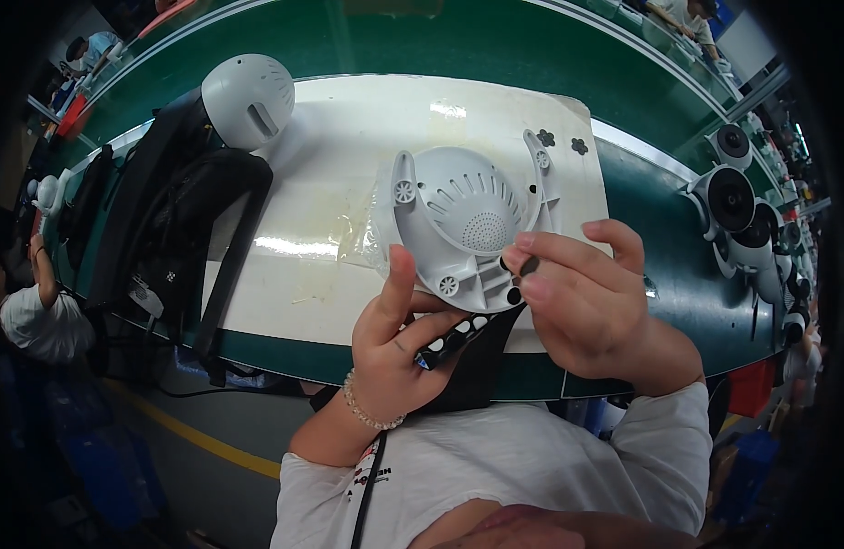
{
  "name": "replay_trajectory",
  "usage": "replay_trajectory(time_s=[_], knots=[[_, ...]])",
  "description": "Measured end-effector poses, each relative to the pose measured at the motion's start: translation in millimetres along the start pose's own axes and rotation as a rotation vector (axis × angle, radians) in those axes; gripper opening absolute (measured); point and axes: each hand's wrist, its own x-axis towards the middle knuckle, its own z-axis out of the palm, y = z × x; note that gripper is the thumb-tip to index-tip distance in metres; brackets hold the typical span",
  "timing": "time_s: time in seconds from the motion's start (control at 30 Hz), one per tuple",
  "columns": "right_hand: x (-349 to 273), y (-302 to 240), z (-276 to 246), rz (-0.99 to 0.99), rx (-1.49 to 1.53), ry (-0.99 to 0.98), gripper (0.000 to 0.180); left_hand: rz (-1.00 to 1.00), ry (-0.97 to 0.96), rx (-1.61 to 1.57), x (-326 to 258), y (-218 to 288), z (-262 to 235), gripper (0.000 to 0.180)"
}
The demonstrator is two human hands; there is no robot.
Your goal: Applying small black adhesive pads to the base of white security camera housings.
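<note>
My left hand (399, 343) grips a round light-grey plastic housing (467, 220) by its lower edge, thumb up along its left side; the housing shows slots, a patch of small holes and screw posts. A black strip with white dots (454, 340) also lies under my left fingers. My right hand (582, 297) pinches a small dark round pad (529, 265) at the housing's lower right corner. Both hands hover over a white mat (330, 165) on a green bench.
A white domed unit (248, 99) sits on a black fixture (179, 220) at left. Two small dark pads (562, 142) lie at the mat's far right corner. Several white camera-like units (742, 220) line the right side. Another person (33, 311) works at far left.
</note>
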Motion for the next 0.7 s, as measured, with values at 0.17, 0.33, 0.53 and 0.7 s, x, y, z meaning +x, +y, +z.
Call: replay_trajectory(time_s=[0.17,0.33,0.53,0.7], knots=[[21.0,2.5,-15.2,0.170,0.107,-0.233,0.041,-0.009,0.015,0.018,-3.2,-2.0,-0.8,0.026],[33.5,-2.4,1.2,0.282,0.491,-0.188,0.016,-0.022,0.002,-0.020,-4.5,-2.4,-0.6,0.028],[43.0,-7.2,11.3,0.248,0.451,-0.316,0.004,0.024,0.018,-0.040,-4.1,-5.9,-1.9,0.029],[38.8,-6.4,14.2,0.315,0.454,-0.296,0.005,0.028,0.017,-0.033,-3.8,-6.0,-0.3,0.030]])
